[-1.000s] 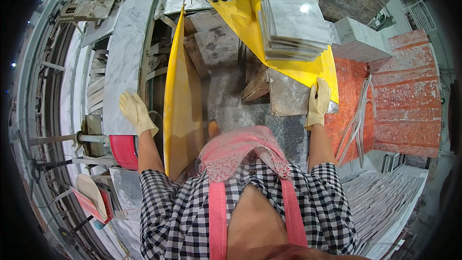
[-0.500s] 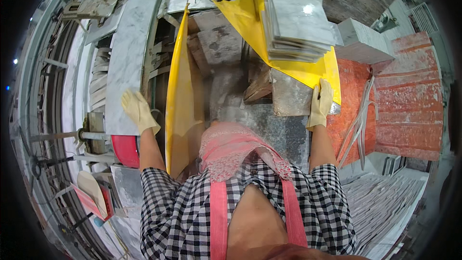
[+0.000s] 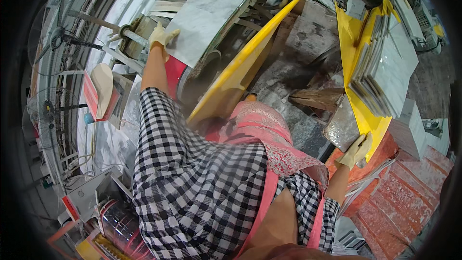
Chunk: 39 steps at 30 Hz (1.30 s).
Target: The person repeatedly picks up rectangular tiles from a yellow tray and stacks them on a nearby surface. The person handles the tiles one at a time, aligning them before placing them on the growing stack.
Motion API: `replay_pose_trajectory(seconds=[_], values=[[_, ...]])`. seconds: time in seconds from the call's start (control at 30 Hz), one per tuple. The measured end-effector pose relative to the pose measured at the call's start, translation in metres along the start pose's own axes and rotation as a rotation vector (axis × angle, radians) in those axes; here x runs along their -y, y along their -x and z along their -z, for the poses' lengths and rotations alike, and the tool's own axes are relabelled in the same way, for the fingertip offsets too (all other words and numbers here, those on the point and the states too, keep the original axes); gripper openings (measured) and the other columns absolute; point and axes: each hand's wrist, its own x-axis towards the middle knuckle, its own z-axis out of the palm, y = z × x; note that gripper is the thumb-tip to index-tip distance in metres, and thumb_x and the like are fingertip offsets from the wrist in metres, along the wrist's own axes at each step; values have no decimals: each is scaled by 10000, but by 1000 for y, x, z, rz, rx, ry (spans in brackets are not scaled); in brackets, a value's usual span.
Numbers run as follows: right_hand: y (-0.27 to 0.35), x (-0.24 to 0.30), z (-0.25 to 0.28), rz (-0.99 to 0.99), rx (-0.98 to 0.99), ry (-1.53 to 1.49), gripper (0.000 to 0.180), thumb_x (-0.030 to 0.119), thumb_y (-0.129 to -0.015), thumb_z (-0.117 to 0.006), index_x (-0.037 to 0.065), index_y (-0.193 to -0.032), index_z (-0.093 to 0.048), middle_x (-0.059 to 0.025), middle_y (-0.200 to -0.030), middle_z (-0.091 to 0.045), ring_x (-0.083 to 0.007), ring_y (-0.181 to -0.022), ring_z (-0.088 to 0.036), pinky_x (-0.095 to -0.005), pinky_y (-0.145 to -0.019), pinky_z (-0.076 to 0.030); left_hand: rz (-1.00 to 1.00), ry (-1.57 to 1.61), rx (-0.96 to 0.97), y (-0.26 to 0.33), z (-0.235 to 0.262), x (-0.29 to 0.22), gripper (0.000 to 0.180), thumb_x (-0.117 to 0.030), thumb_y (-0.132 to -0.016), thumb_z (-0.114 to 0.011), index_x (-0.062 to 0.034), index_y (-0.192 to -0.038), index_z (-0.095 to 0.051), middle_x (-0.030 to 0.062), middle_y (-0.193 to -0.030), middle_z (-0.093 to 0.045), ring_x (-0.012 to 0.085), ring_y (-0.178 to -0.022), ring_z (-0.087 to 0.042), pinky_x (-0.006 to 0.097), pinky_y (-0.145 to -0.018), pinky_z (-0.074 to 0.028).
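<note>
My two hands, both in cream gloves, are set well apart. My left hand (image 3: 162, 37) is at the near corner of one marble slab (image 3: 216, 12), thumb spread out to the right over it; how my other fingers sit there I cannot tell. The slab runs up and to the right of that hand. Just below the hand is one red panel (image 3: 174, 74) with a curved edge; to its left, one metal bar (image 3: 132, 36); above it, a row of pale straps (image 3: 173, 2) — several, too close to count. Farther off, below and to the left, stands one pale oval (image 3: 102, 86).

My right hand (image 3: 355, 150) has its fingers close together at the lower edge of a yellow sheet (image 3: 350, 43); whether they pinch it I cannot tell. I count two such sheets: this one, and the hanging sheet (image 3: 240, 72) between my hands, nearer the left. Above my right hand, on the sheet it touches, leans one stack of tiles (image 3: 392, 72) — at least four, overlapping. Up and to the left of this hand are one grey board (image 3: 342, 123) and one wood block (image 3: 315, 98); to its right, one pale block (image 3: 406, 127).
</note>
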Motion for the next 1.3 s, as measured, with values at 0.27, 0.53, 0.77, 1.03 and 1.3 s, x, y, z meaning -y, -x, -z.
replay_pose_trajectory(seconds=[0.27,0.53,0.77,1.03,1.3], values=[[2,3,1,-55,57,-13,422,223,-1047,-534,-13,-1397,-539,-166,-1453,-527,-298,-1349,-478,-390,-1156,-340,122,-28,481,-13,34,-21,799,-330,-836,-689,4,-1503,-403,70,-1242,-686,153,-1111,-648,307,-938,-475],[4,-13,-4,-223,25,-354,413,197,-1047,-526,-17,-1400,-529,-168,-1451,-522,-290,-1367,-464,-383,-1161,-332,-105,-165,449,74,108,-64,825,-677,-867,-593,-75,-1428,-535,74,-1364,-629,266,-1283,-544,341,-1069,-364],[-12,-43,-24,256,-202,127,339,187,-959,-612,12,-1249,-627,-190,-1255,-643,-363,-1180,-578,-477,-1070,-405,-258,158,145,101,95,-82,500,-348,-952,-659,83,-1205,-644,139,-1034,-692,200,-912,-625,356,-827,-501],[-31,-24,-25,-132,-66,-602,392,150,-1008,-603,-8,-1366,-574,-167,-1359,-597,-249,-1213,-581,-352,-1075,-440,-522,524,-34,143,121,-109,487,-426,-1005,-600,27,-1178,-647,21,-945,-629,123,-806,-501,274,-746,-434],[16,58,49,-240,191,-1044,465,357,-1087,-465,-51,-1234,-634,-148,-1131,-718,-198,-1019,-685,-325,-927,-529,-211,1145,515,201,-34,-232,556,-413,-991,-624,50,-1297,-609,116,-1191,-667,181,-984,-651,323,-857,-534]])
